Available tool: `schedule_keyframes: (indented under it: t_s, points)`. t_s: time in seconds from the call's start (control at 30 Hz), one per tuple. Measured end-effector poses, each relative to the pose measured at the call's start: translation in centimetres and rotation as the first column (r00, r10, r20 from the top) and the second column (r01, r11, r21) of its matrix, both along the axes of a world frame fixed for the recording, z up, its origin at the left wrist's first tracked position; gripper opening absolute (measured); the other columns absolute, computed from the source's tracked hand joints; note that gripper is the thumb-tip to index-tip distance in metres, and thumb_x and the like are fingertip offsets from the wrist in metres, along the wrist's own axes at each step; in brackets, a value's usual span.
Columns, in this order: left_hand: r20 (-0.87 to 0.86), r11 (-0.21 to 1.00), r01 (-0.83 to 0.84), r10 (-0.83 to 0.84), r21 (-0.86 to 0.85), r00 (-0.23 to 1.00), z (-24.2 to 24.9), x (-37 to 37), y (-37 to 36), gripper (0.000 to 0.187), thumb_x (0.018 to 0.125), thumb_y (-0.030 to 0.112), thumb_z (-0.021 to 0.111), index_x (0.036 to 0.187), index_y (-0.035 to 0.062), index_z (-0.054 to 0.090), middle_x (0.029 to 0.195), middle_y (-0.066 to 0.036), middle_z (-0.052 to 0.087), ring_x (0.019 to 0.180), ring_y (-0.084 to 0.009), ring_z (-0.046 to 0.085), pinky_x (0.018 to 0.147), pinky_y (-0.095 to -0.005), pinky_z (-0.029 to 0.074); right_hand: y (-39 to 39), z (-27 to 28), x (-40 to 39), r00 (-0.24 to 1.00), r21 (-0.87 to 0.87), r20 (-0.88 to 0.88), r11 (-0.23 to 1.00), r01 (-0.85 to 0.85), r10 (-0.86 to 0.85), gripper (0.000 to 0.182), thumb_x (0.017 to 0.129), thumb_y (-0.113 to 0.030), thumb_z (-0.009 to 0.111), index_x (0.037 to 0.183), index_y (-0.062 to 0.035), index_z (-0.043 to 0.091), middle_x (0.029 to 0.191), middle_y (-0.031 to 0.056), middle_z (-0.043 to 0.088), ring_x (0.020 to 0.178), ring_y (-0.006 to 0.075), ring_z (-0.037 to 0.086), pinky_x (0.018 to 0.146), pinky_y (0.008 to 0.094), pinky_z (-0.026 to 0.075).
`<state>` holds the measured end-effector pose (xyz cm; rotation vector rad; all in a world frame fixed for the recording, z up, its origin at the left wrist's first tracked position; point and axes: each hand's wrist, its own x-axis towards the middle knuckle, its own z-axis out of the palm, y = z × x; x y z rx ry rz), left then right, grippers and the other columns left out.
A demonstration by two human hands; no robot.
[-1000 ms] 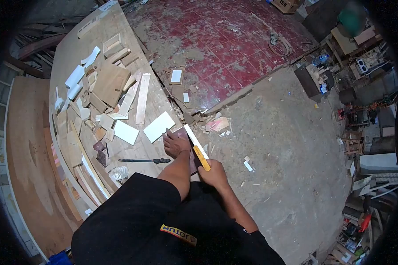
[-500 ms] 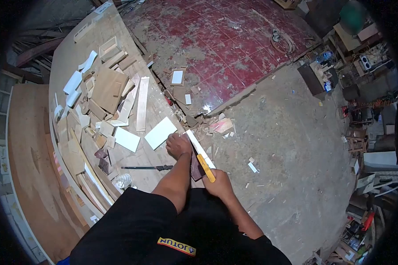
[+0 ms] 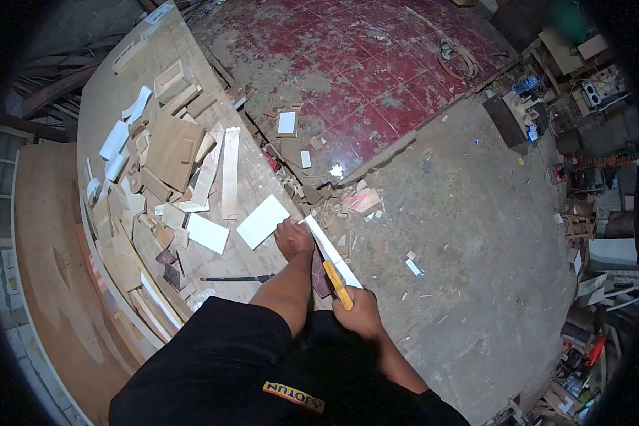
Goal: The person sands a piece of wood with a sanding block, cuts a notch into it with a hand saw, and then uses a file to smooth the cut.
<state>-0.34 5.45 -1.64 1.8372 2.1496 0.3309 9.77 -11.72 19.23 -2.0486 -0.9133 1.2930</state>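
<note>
At the table edge my left hand [image 3: 293, 240] is closed, its fingers curled near the top end of a long narrow white strip [image 3: 325, 240]. A tiny white piece shows by its fingertips, but the exact grip is hidden. My right hand [image 3: 362, 314] wraps around a yellow-handled utility knife [image 3: 339, 285], which lies along the strip's left side. Its blade is not distinguishable. Between my forearms, a dark reddish-brown piece [image 3: 321, 279] sits beside the knife. Left of my hands lie a white rectangular panel [image 3: 263, 221] and a second white panel [image 3: 207, 233].
Wood offcuts and a brown board [image 3: 172, 150] are piled on the wooden table [image 3: 184, 53]. A thin dark bar [image 3: 231, 278] lies by my left forearm. Scraps litter the concrete floor [image 3: 461, 234]. Beyond the table are dusty red tiles [image 3: 376, 78] and a coiled hose [image 3: 458, 62].
The whole view has shifted slightly down and right. My right hand and the yellow knife have slid a little toward my body along the strip. My left hand stays by the strip's top end.
</note>
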Motion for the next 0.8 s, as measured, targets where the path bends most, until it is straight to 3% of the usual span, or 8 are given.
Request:
schedule_keyframes:
  t_s: [0.1, 0.3, 0.5, 0.6, 0.67, 0.8]
  points:
    - [-0.064, 0.998, -0.045, 0.042, -0.053, 0.997, 1.0, 1.0, -0.1, 0.022, 0.092, 0.023, 0.055, 0.110, 0.0107, 0.060, 0.110, -0.011, 0.058, 0.110, -0.0317, 0.054, 0.095, -0.0445, 0.043, -0.9, -1.0, -0.8, 0.998, 0.089, 0.050, 0.996, 0.032, -0.036, 0.024, 0.078, -0.020, 0.066, 0.082, 0.0033, 0.064, 0.072, 0.0256, 0.063, 0.072, 0.0428, 0.066, 0.065, 0.0444, 0.051]
    - [-0.019, 0.996, -0.022, 0.021, -0.082, 1.000, 1.5, 0.8, -0.1, 0.022, 0.092, 0.024, 0.055, 0.110, 0.0118, 0.060, 0.113, -0.011, 0.059, 0.112, -0.0315, 0.054, 0.095, -0.0455, 0.043, -1.7, -2.0, -0.4, 0.997, 0.075, 0.072, 0.997, 0.014, -0.019, 0.025, 0.078, -0.021, 0.066, 0.082, 0.0029, 0.064, 0.074, 0.0254, 0.063, 0.072, 0.0430, 0.066, 0.066, 0.0456, 0.051]
    - [-0.034, 0.997, 0.002, -0.005, -0.082, 0.999, 2.1, 0.8, 0.0, 0.024, 0.089, 0.025, 0.058, 0.109, 0.0118, 0.060, 0.111, -0.010, 0.061, 0.113, -0.0309, 0.054, 0.097, -0.0461, 0.042, -2.0, 4.8, -0.2, 0.996, -0.023, 0.088, 1.000, 0.002, 0.000, 0.025, 0.078, -0.023, 0.065, 0.080, 0.0024, 0.065, 0.072, 0.0254, 0.064, 0.071, 0.0421, 0.066, 0.064, 0.0455, 0.051]
    - [-0.036, 0.996, 0.012, -0.015, -0.088, 0.999, 2.2, 0.9, 0.1, 0.022, 0.089, 0.023, 0.057, 0.108, 0.0113, 0.060, 0.110, -0.009, 0.062, 0.113, -0.0307, 0.055, 0.096, -0.0457, 0.043, -0.5, 1.2, -0.4, 0.986, -0.018, 0.164, 0.999, 0.028, -0.024, 0.025, 0.078, -0.024, 0.064, 0.077, 0.0016, 0.065, 0.072, 0.0258, 0.064, 0.070, 0.0425, 0.066, 0.063, 0.0460, 0.051]
    - [-0.041, 0.997, 0.009, -0.013, -0.080, 0.999, 1.1, 0.5, 0.1, 0.021, 0.089, 0.022, 0.057, 0.107, 0.0113, 0.060, 0.110, -0.009, 0.063, 0.112, -0.0306, 0.055, 0.096, -0.0454, 0.043, 1.1, -4.6, -0.6, 0.984, 0.126, 0.164, 0.991, 0.048, -0.068, 0.025, 0.078, -0.024, 0.064, 0.075, 0.0013, 0.064, 0.072, 0.0259, 0.063, 0.070, 0.0435, 0.065, 0.062, 0.0470, 0.051]
    - [-0.060, 0.996, -0.020, 0.014, -0.091, 0.998, 1.9, 1.2, 0.7, 0.018, 0.089, 0.019, 0.057, 0.105, 0.0113, 0.060, 0.110, -0.009, 0.063, 0.112, -0.0306, 0.055, 0.095, -0.0449, 0.043, 1.1, -5.2, -1.0, 0.990, 0.194, 0.108, 0.979, 0.063, -0.085, 0.023, 0.078, -0.022, 0.064, 0.079, 0.0010, 0.064, 0.072, 0.0257, 0.063, 0.072, 0.0444, 0.065, 0.063, 0.0478, 0.051]
